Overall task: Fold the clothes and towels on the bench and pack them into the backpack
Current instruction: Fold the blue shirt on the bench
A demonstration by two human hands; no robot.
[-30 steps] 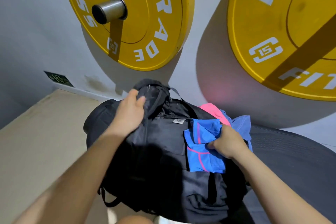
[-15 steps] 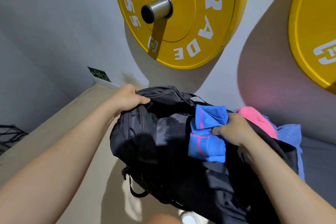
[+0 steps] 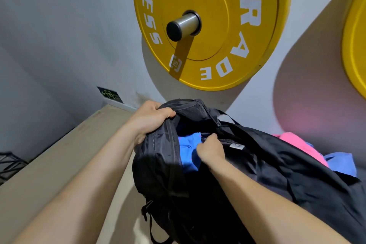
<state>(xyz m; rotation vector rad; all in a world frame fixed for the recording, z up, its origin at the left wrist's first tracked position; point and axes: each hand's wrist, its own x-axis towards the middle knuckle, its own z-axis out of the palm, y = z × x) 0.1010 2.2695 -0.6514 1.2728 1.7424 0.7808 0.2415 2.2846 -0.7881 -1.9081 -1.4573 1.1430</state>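
Blue folded garment [image 3: 189,151] is halfway into the black backpack [image 3: 217,174], pinched in the right hand [image 3: 211,150]. Left hand [image 3: 150,118] grips the rim just beside it; I'd keep that mouth stretched and push deep and flat.

Illumination is moderate and even, with a cool cast on the grey wall [image 3: 59,25]. Light arrives from above and behind the camera, slightly left: the yellow weight plate [image 3: 210,25] casts a broad, soft-edged shadow down and to the right, and its steel sleeve [image 3: 184,25] casts 1 narrow band across the plate face. A faint pink tint shows on the wall above the pink garment [image 3: 297,142]. The black backpack [image 3: 198,194] reads very dark, with little fabric detail. Wide-angle distortion bends the wall lines and stretches both forearms at the lower corners. Focus is slightly soft overall; no glare is present.
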